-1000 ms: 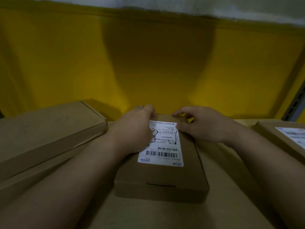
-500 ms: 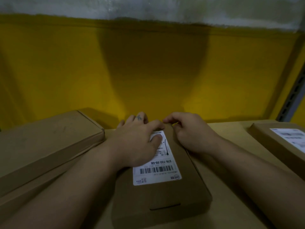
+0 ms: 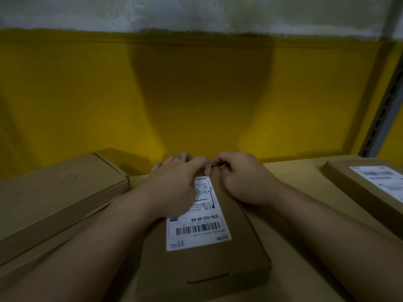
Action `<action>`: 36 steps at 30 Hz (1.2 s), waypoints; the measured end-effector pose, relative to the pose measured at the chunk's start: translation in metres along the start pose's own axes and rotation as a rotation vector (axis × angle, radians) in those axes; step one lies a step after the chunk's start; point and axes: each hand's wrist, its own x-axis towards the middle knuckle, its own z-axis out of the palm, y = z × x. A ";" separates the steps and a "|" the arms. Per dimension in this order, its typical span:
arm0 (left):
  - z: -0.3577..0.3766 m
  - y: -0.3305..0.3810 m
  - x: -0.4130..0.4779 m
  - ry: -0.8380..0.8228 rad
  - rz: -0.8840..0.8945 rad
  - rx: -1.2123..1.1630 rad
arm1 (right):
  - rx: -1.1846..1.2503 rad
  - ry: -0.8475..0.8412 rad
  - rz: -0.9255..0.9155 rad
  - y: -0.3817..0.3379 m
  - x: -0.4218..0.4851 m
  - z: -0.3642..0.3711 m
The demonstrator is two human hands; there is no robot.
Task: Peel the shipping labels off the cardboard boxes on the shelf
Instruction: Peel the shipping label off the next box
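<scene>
Left hand (image 3: 174, 188) pressing label (image 3: 200, 234), right hand (image 3: 244, 182) curled at box (image 3: 207, 269) edge (grip unclear)

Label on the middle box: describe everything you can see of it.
The label is a white paper rectangle lying flat atop the middle cardboard box, print upside down to the camera: barcode, code 376-722-20-G6, small text, a pen scrawl. Its near end looks stuck down. The left hand covers its far left part; the right hand curls its fingers by its far edge. Whether a corner is lifted is hidden.
</scene>
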 end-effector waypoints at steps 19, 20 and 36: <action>0.001 -0.006 0.000 0.097 0.022 -0.189 | 0.030 -0.035 -0.022 0.001 0.001 0.006; 0.001 -0.006 0.001 0.097 0.023 -0.191 | 0.031 -0.034 -0.024 0.001 0.001 0.006; 0.001 -0.003 0.005 0.045 0.019 -0.084 | 0.054 -0.054 -0.038 -0.004 -0.001 0.004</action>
